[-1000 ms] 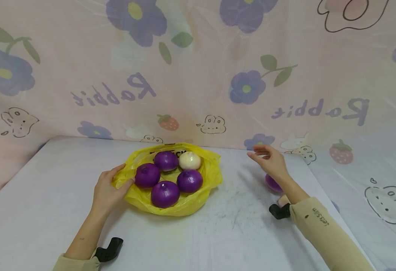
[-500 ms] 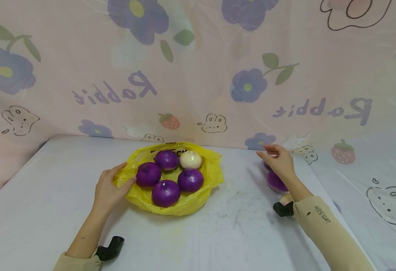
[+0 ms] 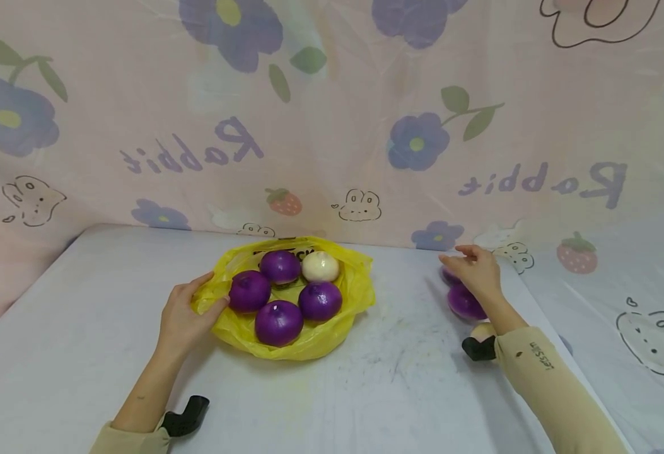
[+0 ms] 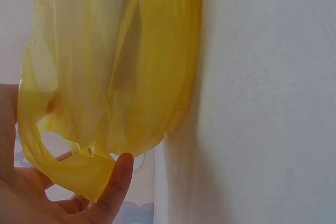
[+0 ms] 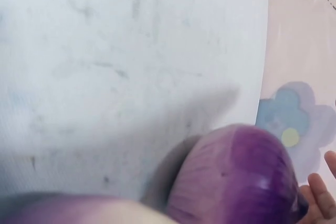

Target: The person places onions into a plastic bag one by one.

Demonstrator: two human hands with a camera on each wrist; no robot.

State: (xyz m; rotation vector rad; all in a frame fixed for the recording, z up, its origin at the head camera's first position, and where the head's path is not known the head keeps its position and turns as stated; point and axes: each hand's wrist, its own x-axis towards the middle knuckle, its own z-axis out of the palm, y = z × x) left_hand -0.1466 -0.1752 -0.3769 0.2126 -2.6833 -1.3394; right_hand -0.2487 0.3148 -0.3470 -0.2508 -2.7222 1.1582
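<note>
My left hand [image 3: 181, 318] pinches the left rim of a yellow plastic bag [image 3: 360, 287] on the table. In the left wrist view, thumb and fingers hold a loop of the bag [image 4: 157, 72]. Inside its wide mouth sit several purple onions [image 3: 278, 323] and one white onion [image 3: 320, 267]. Over at the right, my right hand [image 3: 480, 277] is above a purple onion [image 3: 448, 275], partly hidden by it. The right wrist view shows fingertips beside that onion [image 5: 236, 179]; whether they touch is unclear. Another purple onion [image 3: 464, 302] lies nearer.
Behind the right wrist strap a pale round thing [image 3: 482, 330] is partly hidden. A white table [image 3: 332, 403] bears it all, with dark smudges right of the bag. A flowered curtain [image 3: 320, 126] hangs along the back edge, and the table's right edge runs near the right forearm.
My right hand has moved rightward and come over the far purple onion, with its fingers lower now. My left hand keeps its hold on the bag, and the bag's contents look the same.
</note>
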